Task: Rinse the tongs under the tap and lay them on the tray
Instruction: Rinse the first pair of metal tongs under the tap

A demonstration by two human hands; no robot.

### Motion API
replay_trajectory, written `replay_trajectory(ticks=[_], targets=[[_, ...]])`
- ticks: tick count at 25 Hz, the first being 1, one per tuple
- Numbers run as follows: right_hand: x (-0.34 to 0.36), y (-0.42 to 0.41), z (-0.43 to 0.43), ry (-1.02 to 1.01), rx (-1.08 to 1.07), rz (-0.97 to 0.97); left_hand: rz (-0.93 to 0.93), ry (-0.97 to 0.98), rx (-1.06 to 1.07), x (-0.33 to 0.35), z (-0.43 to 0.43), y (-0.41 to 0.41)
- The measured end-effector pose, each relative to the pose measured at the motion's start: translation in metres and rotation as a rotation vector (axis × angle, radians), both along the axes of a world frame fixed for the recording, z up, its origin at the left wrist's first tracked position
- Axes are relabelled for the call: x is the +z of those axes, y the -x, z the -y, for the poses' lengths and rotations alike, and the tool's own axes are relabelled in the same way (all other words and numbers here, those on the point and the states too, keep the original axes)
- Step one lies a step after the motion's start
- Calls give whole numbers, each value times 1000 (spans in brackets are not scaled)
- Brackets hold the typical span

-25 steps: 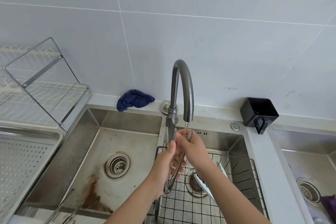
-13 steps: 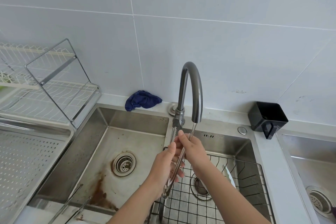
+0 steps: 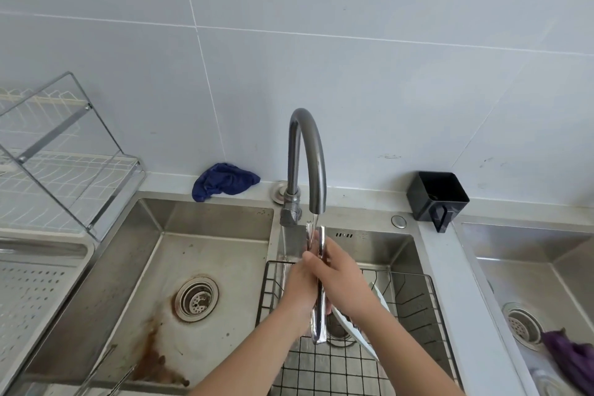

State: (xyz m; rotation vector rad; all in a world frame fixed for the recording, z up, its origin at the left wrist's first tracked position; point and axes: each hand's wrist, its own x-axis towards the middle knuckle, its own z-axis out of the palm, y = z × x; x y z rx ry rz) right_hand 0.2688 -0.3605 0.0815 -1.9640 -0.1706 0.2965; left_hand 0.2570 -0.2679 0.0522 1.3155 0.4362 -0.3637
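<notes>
Steel tongs stand nearly upright under the curved grey tap, their tips at the spout where a thin stream of water runs onto them. My left hand grips the tongs from the left around the middle. My right hand wraps the upper part from the right, fingers curled round the metal. The tongs' hinge end pokes out below both hands. The perforated steel tray lies at the far left beside the left sink basin.
A black wire basket with a white plate sits in the middle basin. The left basin has a rust stain, and more utensils at its front edge. Around stand a dish rack, blue cloth, black cup and purple cloth.
The tongs have turned more upright and their tips now sit closer under the spout. My right hand has slid higher along them. The camera view shifted slightly.
</notes>
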Motion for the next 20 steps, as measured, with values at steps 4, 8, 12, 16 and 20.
replay_trajectory(ticks=[4, 8, 12, 16, 20], targets=[[-3, 12, 0, 132, 23, 11, -10, -24, -40, -8, -2, 21], [-10, 26, 1, 229, 53, -77, -16, -22, -148, -19, -10, 44], [-5, 13, -13, 177, 8, -156, 44, -137, -109, -30, -28, 54], [-5, -14, -32, 178, -21, -189, 414, -1101, -325, -61, -54, 67], [-20, -23, -27, 238, -2, -179, 471, -1498, -692, -94, -66, 85]])
